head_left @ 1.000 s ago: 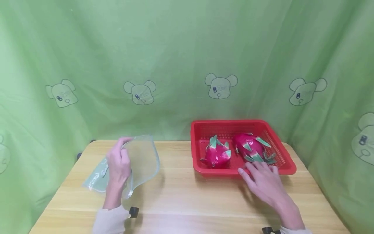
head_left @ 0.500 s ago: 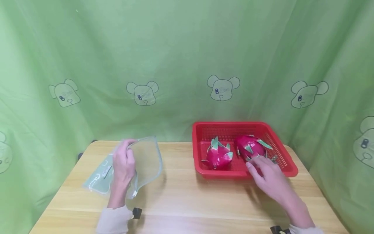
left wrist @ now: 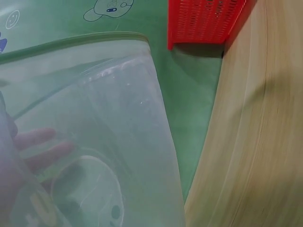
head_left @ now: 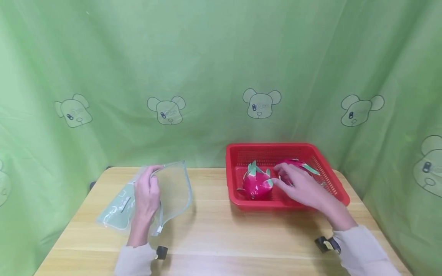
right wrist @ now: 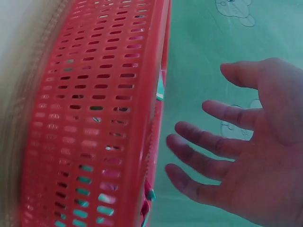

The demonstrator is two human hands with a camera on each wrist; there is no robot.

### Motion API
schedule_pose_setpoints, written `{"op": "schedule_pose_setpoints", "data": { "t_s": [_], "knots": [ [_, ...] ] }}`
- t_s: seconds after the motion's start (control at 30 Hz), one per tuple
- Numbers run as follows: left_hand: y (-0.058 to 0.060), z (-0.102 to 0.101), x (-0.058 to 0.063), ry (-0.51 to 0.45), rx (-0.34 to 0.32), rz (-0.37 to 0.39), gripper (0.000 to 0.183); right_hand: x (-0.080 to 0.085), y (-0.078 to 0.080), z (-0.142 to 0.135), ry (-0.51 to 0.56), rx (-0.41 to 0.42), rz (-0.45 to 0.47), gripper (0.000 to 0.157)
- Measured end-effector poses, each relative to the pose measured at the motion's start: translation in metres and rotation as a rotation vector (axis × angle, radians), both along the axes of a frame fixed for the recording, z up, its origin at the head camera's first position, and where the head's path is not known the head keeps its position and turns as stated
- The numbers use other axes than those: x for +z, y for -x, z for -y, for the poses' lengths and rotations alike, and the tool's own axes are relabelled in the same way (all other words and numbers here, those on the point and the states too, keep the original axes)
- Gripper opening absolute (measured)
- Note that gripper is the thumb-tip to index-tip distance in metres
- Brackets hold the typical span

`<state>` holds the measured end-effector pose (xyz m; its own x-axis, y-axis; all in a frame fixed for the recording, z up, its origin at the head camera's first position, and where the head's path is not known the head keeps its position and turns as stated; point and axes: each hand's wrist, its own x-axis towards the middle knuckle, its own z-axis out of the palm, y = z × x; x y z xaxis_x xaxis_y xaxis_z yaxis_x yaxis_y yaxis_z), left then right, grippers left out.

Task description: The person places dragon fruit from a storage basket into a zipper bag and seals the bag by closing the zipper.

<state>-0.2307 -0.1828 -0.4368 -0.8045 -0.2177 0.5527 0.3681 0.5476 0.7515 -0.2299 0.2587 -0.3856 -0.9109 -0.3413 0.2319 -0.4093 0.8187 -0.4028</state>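
My left hand grips a clear zip bag by its upper edge, with the mouth spread toward the right. In the left wrist view the bag covers most of the hand, whose fingers show through the plastic. My right hand hovers over the red basket, its fingers apart and loosely bent, holding nothing. Nearest its thumb and fingertips lies a glossy pink dragon fruit with green leaf tips. A second dragon fruit is partly hidden behind the hand. The right wrist view shows the hand beside the basket wall.
The basket stands at the back right of a wooden table. A green curtain printed with bear heads hangs behind and at both sides. The bag's slider hangs near the left forearm.
My right hand has moved from the basket's front rim, by the right dragon fruit, farther in and left toward the other one. The left hand and bag have shifted slightly right.
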Motion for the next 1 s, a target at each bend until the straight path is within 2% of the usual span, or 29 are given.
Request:
{"op": "schedule_pose_setpoints", "data": {
  "t_s": [0.23, 0.47, 0.7, 1.0],
  "knots": [
    [0.000, 0.001, 0.001, -0.014, -0.018, 0.016, 0.041, 0.008, 0.028, 0.009, 0.000, 0.027, 0.156, 0.059],
    [-0.001, 0.001, 0.000, -0.017, -0.052, 0.046, 0.042, 0.010, 0.053, 0.019, -0.035, 0.004, 0.281, 0.066],
    [-0.001, 0.001, 0.001, -0.007, -0.078, 0.038, 0.044, 0.009, 0.069, 0.029, 0.008, -0.055, 0.513, 0.081],
    [-0.001, 0.001, 0.001, -0.007, -0.055, 0.046, 0.043, 0.012, 0.081, 0.039, 0.031, -0.144, 0.807, 0.100]
  ]
}}
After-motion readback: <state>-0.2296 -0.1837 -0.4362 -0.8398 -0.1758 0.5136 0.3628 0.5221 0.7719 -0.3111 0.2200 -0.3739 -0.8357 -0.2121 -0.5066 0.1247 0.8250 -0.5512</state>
